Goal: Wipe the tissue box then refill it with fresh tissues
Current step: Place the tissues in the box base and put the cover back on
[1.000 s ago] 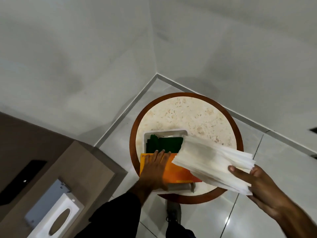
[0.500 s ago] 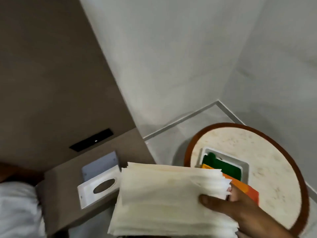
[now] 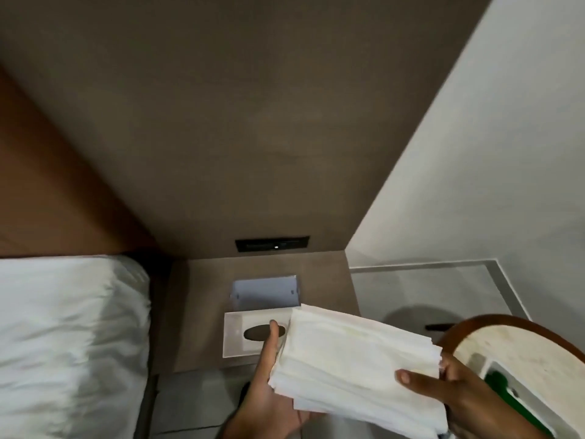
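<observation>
A thick stack of white tissues (image 3: 354,359) is held in both hands above the floor, in front of the bedside table. My right hand (image 3: 456,397) pinches its right end, thumb on top. My left hand (image 3: 269,394) supports its left underside, with the thumb raised along the stack's edge. On the brown bedside table (image 3: 202,312) lies the white tissue box cover (image 3: 243,334) with its oval slot up, partly hidden by the stack. Just behind it stands the open pale box base (image 3: 266,291).
A white pillow (image 3: 69,337) on a bed fills the left. A round stone-topped table with a brown rim (image 3: 519,350) at the right carries a white tray (image 3: 493,369) holding green items. A dark switch panel (image 3: 272,243) sits in the brown wall behind the bedside table.
The view swung left from the round table to the bedside table. The tissue stack came along in my right hand, and my left hand left the orange packet and now supports the stack.
</observation>
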`<state>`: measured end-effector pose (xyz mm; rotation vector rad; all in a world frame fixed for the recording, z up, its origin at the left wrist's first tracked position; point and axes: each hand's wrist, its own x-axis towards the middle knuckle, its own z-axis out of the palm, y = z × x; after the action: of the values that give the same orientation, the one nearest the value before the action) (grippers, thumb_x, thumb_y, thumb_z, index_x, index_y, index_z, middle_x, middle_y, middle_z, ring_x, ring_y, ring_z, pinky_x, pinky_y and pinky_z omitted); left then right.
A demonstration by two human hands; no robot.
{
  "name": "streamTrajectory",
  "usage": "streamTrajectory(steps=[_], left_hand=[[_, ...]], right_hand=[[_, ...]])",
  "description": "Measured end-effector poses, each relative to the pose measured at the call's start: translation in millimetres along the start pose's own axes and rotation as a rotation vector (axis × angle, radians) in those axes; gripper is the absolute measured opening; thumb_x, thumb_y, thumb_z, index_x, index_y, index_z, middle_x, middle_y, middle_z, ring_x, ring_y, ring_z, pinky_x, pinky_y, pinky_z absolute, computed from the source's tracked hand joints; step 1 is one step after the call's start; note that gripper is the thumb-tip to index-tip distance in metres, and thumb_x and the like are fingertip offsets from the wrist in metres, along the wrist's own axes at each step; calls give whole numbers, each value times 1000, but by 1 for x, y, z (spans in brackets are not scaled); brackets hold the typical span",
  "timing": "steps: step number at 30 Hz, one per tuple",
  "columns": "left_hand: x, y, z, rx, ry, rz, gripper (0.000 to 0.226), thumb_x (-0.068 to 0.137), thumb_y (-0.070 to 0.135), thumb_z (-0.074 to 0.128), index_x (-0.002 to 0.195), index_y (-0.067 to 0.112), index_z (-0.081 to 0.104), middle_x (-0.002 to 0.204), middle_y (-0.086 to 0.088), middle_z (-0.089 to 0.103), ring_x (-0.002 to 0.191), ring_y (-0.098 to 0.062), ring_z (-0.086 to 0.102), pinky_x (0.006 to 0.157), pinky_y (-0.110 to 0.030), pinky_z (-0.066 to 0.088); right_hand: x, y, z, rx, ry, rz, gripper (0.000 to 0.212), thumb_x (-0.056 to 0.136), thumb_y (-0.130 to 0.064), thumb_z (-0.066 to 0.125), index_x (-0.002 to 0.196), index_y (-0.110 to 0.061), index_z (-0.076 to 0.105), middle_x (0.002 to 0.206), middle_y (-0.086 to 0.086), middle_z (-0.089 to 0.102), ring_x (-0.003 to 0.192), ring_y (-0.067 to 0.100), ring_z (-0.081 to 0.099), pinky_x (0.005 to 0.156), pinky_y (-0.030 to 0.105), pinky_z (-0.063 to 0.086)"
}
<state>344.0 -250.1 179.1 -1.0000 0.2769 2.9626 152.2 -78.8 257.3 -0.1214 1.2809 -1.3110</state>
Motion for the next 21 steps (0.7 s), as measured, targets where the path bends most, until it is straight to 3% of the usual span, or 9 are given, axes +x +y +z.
streamTrajectory(steps=[2, 4, 7, 10, 14, 19, 21], left_hand=[[-9, 29, -11, -37, -54, 13, 80, 87, 73, 48, 146, 19, 44, 154, -13, 40, 143, -36, 35, 115, -52, 26], [-12, 52, -18, 30, -49, 42, 79, 79, 69, 65, 141, 21, 52, 146, -13, 52, 133, -36, 50, 102, -52, 43], [-2, 71, -40, 54, 26, 69, 72, 89, 63, 55, 144, 17, 50, 147, -14, 51, 135, -36, 47, 103, -49, 42], [-4, 89, -41, 112, 95, 108, 62, 87, 46, 68, 137, 11, 57, 142, -16, 56, 131, -35, 52, 101, -48, 46], [-8, 101, -39, 194, 17, 135, 56, 74, 20, 83, 126, 5, 66, 133, -22, 61, 122, -40, 59, 94, -47, 53], [-17, 106, -35, 328, -23, 131, 61, 68, -8, 78, 126, 5, 64, 133, -25, 60, 122, -42, 57, 90, -42, 53], [-17, 110, -33, 327, 15, 116, 63, 65, -6, 83, 124, 7, 66, 132, -24, 61, 121, -40, 59, 88, -42, 55]], right_hand=[[21, -5, 14, -67, -15, -6, 51, 62, -8, 95, 109, -17, 78, 112, 18, 76, 101, 29, 75, 71, 28, 62], [39, -8, 27, -77, -57, 26, 61, 56, -18, 99, 113, -23, 77, 117, 16, 75, 107, 28, 73, 76, 29, 61], [67, -3, 39, -96, -39, 76, 62, 56, -24, 99, 113, -26, 76, 122, 12, 74, 111, 28, 71, 79, 31, 61], [86, 1, 42, -125, 0, 80, 69, 60, -21, 98, 123, -22, 69, 127, 12, 72, 117, 31, 68, 85, 36, 60], [99, 0, 39, -154, -4, 58, 65, 64, -12, 96, 121, -26, 70, 129, 12, 70, 118, 30, 68, 85, 35, 59], [110, -8, 31, -133, -69, 49, 75, 64, 2, 91, 131, -17, 63, 132, 15, 68, 123, 32, 64, 90, 35, 57], [114, -10, 27, -127, -65, 66, 79, 64, 1, 91, 134, -15, 59, 132, 14, 68, 123, 31, 64, 90, 33, 57]])
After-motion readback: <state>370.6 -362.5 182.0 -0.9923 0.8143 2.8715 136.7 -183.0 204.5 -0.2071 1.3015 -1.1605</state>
